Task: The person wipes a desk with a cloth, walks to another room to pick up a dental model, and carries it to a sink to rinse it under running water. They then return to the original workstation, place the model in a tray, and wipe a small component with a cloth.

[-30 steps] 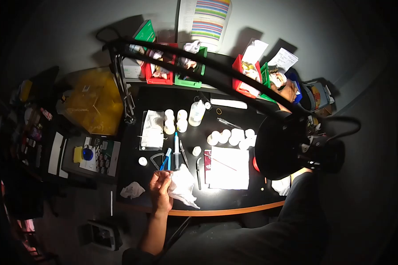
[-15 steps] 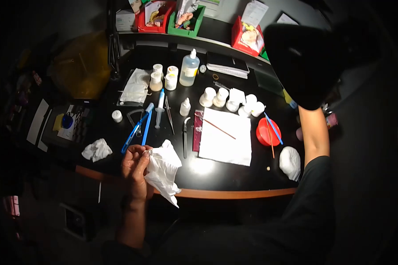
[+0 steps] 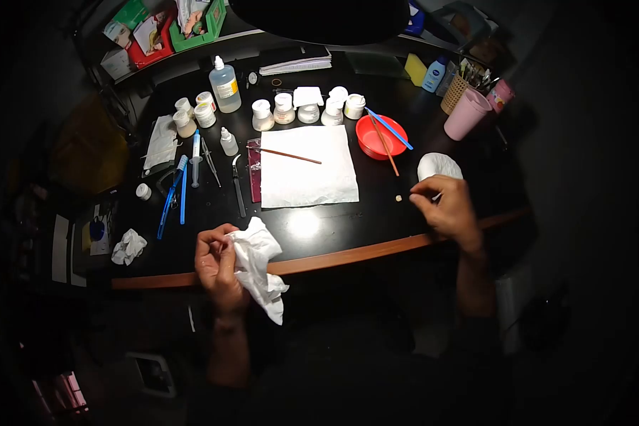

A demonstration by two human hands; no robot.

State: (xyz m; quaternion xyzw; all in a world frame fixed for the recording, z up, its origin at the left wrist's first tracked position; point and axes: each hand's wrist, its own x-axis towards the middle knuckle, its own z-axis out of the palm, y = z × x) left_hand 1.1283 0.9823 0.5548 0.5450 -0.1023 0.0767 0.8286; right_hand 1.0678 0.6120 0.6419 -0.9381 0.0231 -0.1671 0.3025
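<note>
My left hand [image 3: 220, 266] pinches a crumpled white paper tissue [image 3: 260, 266] that hangs over the table's front edge. My right hand [image 3: 444, 209] reaches over the right side of the tabletop, thumb and index finger curved with a small gap between their tips. Just left of those fingertips lies a tiny cream-coloured piece [image 3: 398, 199], apart from them. A rounded white lump [image 3: 439, 165] sits right behind my right hand and is partly covered by it. Near it stands a red bowl [image 3: 368, 142] with a brown stick and a blue-handled tool across it.
A white sheet [image 3: 309, 181] with a thin brush [image 3: 284, 153] lies mid-table. Several white-capped jars [image 3: 263, 117] stand behind it. To the left are tweezers [image 3: 210, 162], a syringe [image 3: 195, 163], a dropper bottle [image 3: 228, 142] and crumpled tissue [image 3: 129, 246]. A pink cup [image 3: 467, 115] stands back right.
My right hand has come down from the dark lamp-like shape at upper right to the tabletop beside the tiny piece. My left hand still holds the tissue. The view has shifted right.
</note>
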